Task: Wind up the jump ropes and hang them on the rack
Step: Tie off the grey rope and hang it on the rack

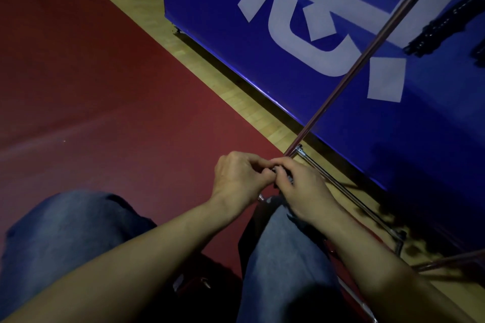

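Red floor fills the frame's left; at lower centre my left hand point(237, 178) and right hand point(301, 186) pinch a dark jump rope point(282, 174), winding, I judge; hanging on the rack point(378, 39) comes next.

This looks like an indoor sports hall or gym. The floor is a dark red sports mat point(91, 92) laid beside a strip of pale wooden floorboards point(236, 92), the kind of surface used on a court. Along the boards stands a big blue barrier point(301, 65) printed with large white characters, like the surrounds used at courts, and a thin metal rack point(372, 42) with slim poles stands on the floor in front of it, with dark gear hanging at the far right.
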Available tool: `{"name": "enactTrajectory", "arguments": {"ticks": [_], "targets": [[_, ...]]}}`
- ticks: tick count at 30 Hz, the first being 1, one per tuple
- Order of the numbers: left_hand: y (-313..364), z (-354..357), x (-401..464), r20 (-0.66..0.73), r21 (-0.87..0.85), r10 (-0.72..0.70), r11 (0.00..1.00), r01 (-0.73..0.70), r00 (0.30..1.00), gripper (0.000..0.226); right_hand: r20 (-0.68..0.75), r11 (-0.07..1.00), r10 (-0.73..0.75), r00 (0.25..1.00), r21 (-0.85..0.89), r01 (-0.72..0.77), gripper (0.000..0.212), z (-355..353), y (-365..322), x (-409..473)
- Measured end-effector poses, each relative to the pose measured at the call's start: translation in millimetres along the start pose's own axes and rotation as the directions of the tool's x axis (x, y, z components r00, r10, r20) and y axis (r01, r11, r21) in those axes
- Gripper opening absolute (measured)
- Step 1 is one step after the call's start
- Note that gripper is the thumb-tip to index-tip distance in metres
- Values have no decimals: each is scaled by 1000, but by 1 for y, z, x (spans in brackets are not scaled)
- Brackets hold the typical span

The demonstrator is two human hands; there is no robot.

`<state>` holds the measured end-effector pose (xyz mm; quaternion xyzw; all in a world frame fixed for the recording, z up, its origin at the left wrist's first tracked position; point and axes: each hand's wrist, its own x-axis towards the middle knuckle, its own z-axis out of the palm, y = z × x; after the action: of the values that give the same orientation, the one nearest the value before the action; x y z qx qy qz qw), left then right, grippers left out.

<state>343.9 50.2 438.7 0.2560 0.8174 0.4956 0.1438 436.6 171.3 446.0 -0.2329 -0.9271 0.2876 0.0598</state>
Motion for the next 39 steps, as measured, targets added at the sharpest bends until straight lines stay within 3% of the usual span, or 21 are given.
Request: {"name": "enactTrajectory", "arguments": {"ticks": [5,7,8,10,12,14,17,23,28,30,33,39], "targets": [[1,-3,3,-29,15,13,1000,-13,999,7,-59,984,-94,994,-154,84,37,5,-4,-3],[-2,-2,7,-39,-60,-57,997,55,998,7,-77,977,-91,993,-202,74,38,8,-6,0],[-2,-1,7,-4,-188,-150,971,146,989,10,-71,974,-84,994,-217,67,38,9,-8,1],[1,1,6,152,-459,-313,818,347,938,13,-36,971,-96,995,-223,86,38,15,-11,3],[8,-2,7,308,-532,-365,700,478,878,8,-29,964,-139,990,-232,129,37,21,-13,3],[10,-8,9,361,-484,-363,715,505,859,10,-71,928,-211,975,-327,177,39,24,-12,3],[-4,-11,16,356,-332,-267,860,388,895,13,-104,889,-260,960,-414,196,40,23,-5,3],[-15,5,11,211,-212,-138,960,183,968,13,-133,919,-278,951,-324,224,48,22,-3,-2],[-17,8,11,194,-61,-24,997,36,981,19,-151,926,-283,947,-298,230,45,18,0,-2],[-16,7,10,106,74,11,997,-19,994,17,-168,922,-309,936,-295,251,38,16,1,-3],[-15,2,10,-21,145,-18,989,21,1000,21,-179,925,-293,939,-300,232,33,14,0,-2],[-17,-6,12,-9,246,-14,969,16,1000,17,-150,920,-283,947,-321,224,33,16,10,1]]}}
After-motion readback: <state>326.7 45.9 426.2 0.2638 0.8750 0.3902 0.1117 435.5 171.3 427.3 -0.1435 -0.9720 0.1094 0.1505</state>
